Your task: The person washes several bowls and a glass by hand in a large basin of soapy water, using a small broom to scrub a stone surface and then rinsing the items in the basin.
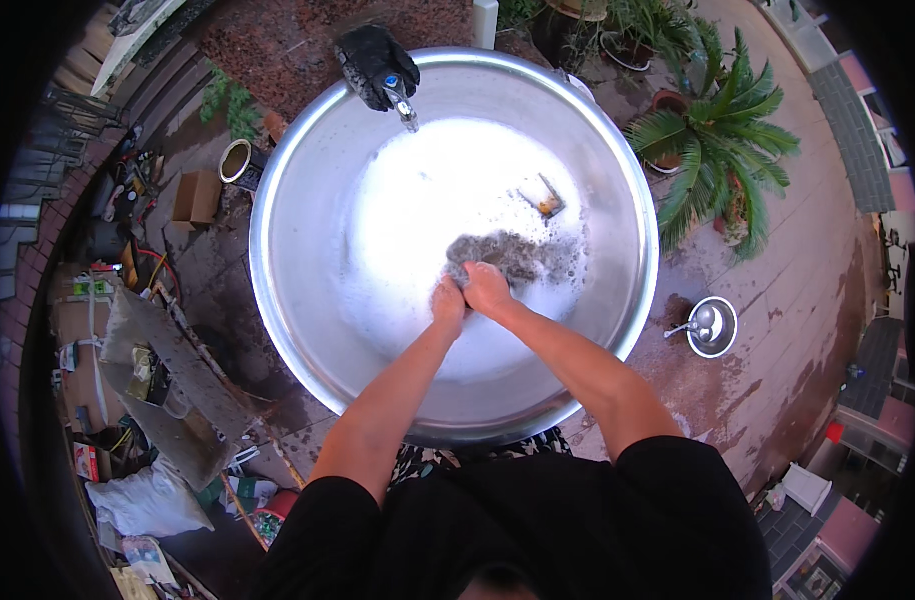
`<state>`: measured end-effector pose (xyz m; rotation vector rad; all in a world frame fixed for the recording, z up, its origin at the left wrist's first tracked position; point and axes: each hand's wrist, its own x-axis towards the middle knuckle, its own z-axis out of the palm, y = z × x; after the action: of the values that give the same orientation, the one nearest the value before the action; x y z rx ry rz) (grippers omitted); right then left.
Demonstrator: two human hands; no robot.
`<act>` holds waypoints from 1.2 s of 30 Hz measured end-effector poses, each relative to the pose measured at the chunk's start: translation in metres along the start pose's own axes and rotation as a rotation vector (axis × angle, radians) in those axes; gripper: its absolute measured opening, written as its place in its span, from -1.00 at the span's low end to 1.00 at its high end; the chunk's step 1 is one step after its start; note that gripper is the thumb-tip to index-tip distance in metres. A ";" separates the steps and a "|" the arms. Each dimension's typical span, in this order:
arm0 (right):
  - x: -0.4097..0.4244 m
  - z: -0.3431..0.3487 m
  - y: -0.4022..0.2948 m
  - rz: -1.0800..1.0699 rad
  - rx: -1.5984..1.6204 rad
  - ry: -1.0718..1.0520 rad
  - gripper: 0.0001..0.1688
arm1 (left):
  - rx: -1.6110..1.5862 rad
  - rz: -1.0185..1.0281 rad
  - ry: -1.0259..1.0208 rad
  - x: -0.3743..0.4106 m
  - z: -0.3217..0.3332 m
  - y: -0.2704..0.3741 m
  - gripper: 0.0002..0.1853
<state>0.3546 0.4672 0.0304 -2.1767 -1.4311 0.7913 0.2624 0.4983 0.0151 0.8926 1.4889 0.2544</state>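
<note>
A large stainless steel basin [300, 247] stands before me, with white suds [427, 202] across its middle. My left hand [448, 298] and my right hand [487, 288] are close together over the suds, fingers curled around the near end of a wet, dark grey mass [513, 255], which looks like a sodden cloth. Its far part spreads to the right among grey bubbles. Where my fingers close on it is partly hidden. Farther back, a small yellow-brown object with a dark edge [549, 202] shows through the foam; its kind is unclear.
A metal tap [401, 105] wrapped in black material [371, 64] reaches over the basin's far left rim. Right of the basin, a small metal bowl [712, 327] holds a ladle [702, 326]. A potted cycad [720, 127] stands behind it. Leftward are a cardboard box [197, 199] and a wheelbarrow-like tray [179, 375].
</note>
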 end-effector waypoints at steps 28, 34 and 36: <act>-0.011 -0.045 0.023 -0.312 -0.284 0.300 -0.57 | 0.773 0.667 0.090 0.004 -0.151 0.084 -0.45; 0.004 -0.011 0.039 0.143 0.129 0.312 -0.61 | 0.511 0.449 0.003 -0.008 -0.156 0.096 -0.33; 0.005 -0.031 -0.026 0.156 0.413 0.200 -0.61 | 0.499 0.457 -0.030 0.002 -0.155 0.080 -0.33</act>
<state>0.3587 0.4809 0.0685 -1.9934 -0.9151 0.8127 0.1492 0.6083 0.0895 1.6344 1.3244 0.2007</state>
